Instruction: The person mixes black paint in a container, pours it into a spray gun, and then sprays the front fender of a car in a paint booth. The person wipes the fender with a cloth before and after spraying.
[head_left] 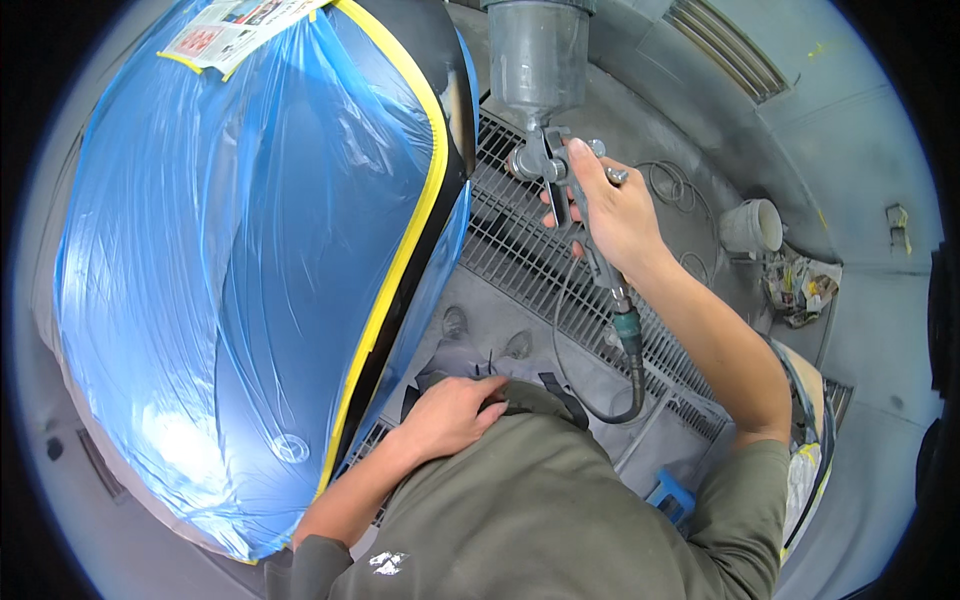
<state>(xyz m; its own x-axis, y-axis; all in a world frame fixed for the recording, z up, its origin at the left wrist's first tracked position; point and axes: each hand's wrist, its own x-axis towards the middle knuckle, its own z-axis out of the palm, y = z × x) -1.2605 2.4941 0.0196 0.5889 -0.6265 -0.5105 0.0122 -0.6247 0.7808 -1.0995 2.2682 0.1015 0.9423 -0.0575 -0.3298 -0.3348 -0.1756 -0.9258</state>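
Filling the left half of the view, a car body (230,270) lies wrapped in blue masking film, edged by a strip of yellow tape (405,250) that leaves a dark painted panel (452,120) bare along its right side. A sheet of printed paper (235,28) is taped on at the top. Beneath the person runs a metal floor grate (520,240), dusted grey like the floor around it. A white bucket (752,226) stands well apart at the right, near crumpled paper scraps (805,288).

The right hand (610,215) is closed around the grip of a spray gun (560,165), held up over the grate just beside the bare panel, with a finger on the trigger. The gun's grey cup (538,55) rises above it, and a dark air hose (610,400) loops down from the grip's foot.

The left hand (450,415) rests low against the person's own olive shirt, fingers loosely curled, holding nothing that I can see.
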